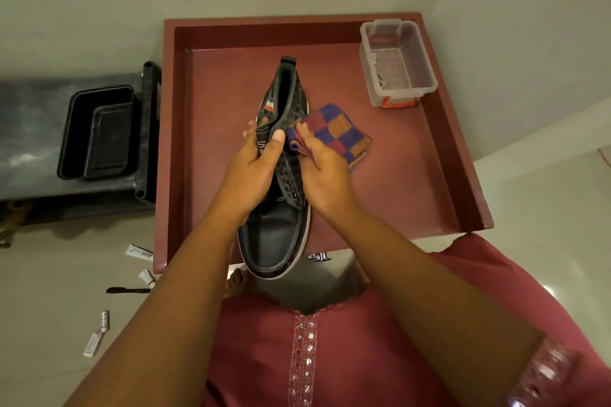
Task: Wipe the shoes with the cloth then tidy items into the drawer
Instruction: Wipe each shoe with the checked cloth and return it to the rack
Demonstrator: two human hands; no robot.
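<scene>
A black shoe (281, 235) with a white sole edge is held above the open reddish-brown drawer (439, 175), toe toward me and heel away. My left hand (254, 172) grips its tongue and left side at the middle. My right hand (322, 175) holds a checked purple, red and orange cloth (340, 132) against the shoe's right side. Only this one shoe is in view.
A clear plastic box (396, 59) with a red latch stands in the drawer's far right corner. A black tub (99, 132) sits on a dark stand to the left. On the pale floor lie small tubes (139, 252), a black pen (129, 290) and a packet (97, 334).
</scene>
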